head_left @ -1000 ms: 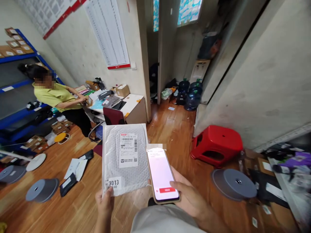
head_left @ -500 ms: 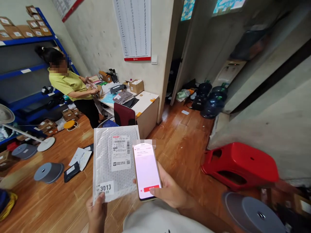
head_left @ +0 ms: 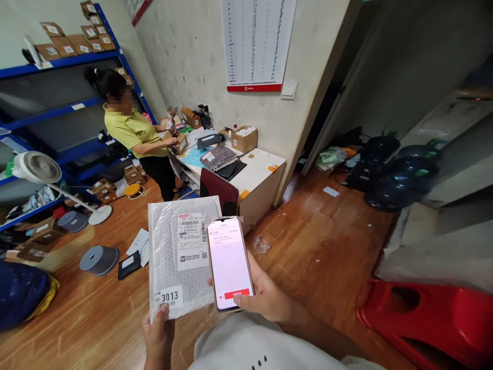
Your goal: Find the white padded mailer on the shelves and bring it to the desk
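Observation:
A white bubble mailer point(head_left: 165, 257) with a shipping label and a "3013" sticker is pinched at its lower left corner by my left hand point(head_left: 158, 331). Its printed side faces me. My right hand point(head_left: 267, 295) is wrapped round a smartphone point(head_left: 230, 264), the thumb lying over the red button low on its lit, pinkish screen. The phone overlaps the mailer's right edge and covers part of the label. Fingers of my right hand behind the phone are mostly hidden.
A person in a yellow shirt point(head_left: 125, 128) handles a small box at a cluttered desk point(head_left: 265, 164). Blue shelves point(head_left: 61, 62) stand behind. A fan point(head_left: 38, 167), grey stools point(head_left: 99, 259) and parcels point(head_left: 129, 264) occupy the left floor; a red stool point(head_left: 431, 318) lies at right.
My view has swung left, so the room appears shifted right and more of the fan shows. Both hands keep their holds. The person at the desk has moved the box slightly.

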Motion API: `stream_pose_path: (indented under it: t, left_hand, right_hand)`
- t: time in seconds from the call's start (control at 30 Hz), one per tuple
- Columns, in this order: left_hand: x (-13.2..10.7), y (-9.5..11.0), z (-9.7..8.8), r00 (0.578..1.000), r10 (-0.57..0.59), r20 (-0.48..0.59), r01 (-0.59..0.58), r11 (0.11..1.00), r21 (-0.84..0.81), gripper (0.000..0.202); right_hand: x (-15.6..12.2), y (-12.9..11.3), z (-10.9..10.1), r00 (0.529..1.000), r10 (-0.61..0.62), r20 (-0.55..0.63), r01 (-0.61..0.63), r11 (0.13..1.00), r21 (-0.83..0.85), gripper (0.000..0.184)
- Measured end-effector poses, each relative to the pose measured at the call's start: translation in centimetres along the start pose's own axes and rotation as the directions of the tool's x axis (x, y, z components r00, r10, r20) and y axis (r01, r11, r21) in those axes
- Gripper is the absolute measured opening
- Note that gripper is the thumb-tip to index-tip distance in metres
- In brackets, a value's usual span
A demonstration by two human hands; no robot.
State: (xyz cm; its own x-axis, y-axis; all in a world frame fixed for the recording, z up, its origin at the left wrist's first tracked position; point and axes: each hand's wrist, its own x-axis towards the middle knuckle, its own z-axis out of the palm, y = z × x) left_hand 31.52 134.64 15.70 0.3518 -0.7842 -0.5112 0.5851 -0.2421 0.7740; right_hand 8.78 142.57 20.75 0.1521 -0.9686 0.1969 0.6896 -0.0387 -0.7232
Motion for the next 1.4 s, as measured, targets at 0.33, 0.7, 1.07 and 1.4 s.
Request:
stream_pose_path:
  t: [0.33, 0.7, 1.07, 1.4]
  left_hand:
    - [3.4, 0.4, 0.6, 0.997, 0.058, -0.045, -0.06, 0.997, -0.044, 0.04]
    - [13.1, 6.0, 1.0, 0.993, 0.107, -0.044, -0.108, 0.994, -0.016, 0.034]
    - [27.3, 18.0, 0.2, 0.993, 0.111, 0.039, -0.114, 0.992, 0.056, 0.039]
    - [36.4, 24.8, -2.1, 0.992, 0.121, 0.019, -0.121, 0.992, 0.017, 0.046]
  right_hand:
    - [6.5, 0.1, -2.5, 0.986, 0.128, 0.105, -0.129, 0.992, 0.003, 0.083]
    - [15.9, 5.2, 0.1, 0.985, 0.129, 0.111, -0.13, 0.991, 0.001, 0.087]
    - [28.7, 14.0, 6.9, 0.997, 0.062, 0.055, -0.059, 0.997, -0.049, 0.09]
    - [37.1, 20.3, 10.9, 0.997, 0.072, 0.016, -0.072, 0.997, -0.001, 0.081]
